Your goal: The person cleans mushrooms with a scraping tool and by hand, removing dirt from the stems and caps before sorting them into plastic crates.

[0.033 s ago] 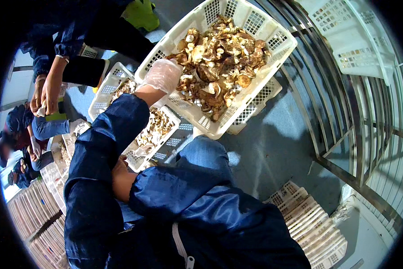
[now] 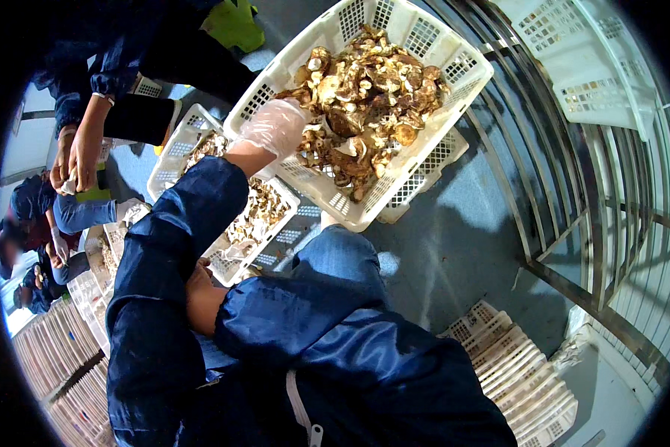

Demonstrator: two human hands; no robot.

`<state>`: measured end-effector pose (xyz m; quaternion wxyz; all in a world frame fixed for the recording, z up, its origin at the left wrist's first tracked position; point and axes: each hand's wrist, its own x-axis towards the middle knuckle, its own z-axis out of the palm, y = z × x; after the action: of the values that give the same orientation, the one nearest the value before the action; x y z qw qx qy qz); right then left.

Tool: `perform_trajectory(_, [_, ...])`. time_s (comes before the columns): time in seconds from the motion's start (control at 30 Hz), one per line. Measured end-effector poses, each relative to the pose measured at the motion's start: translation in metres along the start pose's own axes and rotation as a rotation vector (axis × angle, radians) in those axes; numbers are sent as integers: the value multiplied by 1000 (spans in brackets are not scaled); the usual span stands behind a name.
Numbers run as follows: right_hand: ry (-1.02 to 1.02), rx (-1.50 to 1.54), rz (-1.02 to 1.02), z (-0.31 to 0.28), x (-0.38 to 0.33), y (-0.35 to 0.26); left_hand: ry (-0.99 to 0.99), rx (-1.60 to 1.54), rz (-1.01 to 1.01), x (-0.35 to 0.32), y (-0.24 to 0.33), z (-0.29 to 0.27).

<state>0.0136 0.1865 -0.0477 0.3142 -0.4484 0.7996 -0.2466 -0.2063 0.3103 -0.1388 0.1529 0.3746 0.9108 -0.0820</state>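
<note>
A large white perforated basket (image 2: 376, 212) holds a heap of brown-and-cream mushrooms (image 2: 361, 97). My left hand (image 2: 275, 128), in a clear plastic glove, is over the basket's left side against the edge of the heap. Its fingertips are lost among the mushrooms, so their grip does not show. My right forearm crosses beneath the left one. Of my right hand (image 2: 198, 277) only a bare part shows beside the left sleeve, the fingers hidden. It is near a lower white basket (image 2: 234, 270) of pale mushroom pieces (image 2: 257, 212).
Another white basket (image 2: 190, 123) stands beyond my left arm. At the upper left are a co-worker's hands (image 2: 78, 160) with a small pale piece. Metal rails (image 2: 536, 149) and a white crate (image 2: 585, 74) are at right; stacked baskets (image 2: 517, 372) stand lower right.
My left hand has moved slightly to the right, farther against the mushroom heap. My right hand and the baskets look unchanged.
</note>
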Motion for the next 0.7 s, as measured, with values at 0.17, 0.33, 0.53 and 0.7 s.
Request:
perform_trajectory(0.17, [39,64,-5,18,1,2,-250,-423,66,7,41,7])
perform_trajectory(0.33, [103,158,-18,47,2,1,-206,-606,-62,9,68,40])
perform_trajectory(0.53, [178,256,-24,80,7,4,-384,-876,-180,11,66,31])
perform_trajectory(0.7, [222,305,-38,100,15,4,-282,-965,-178,4,56,36])
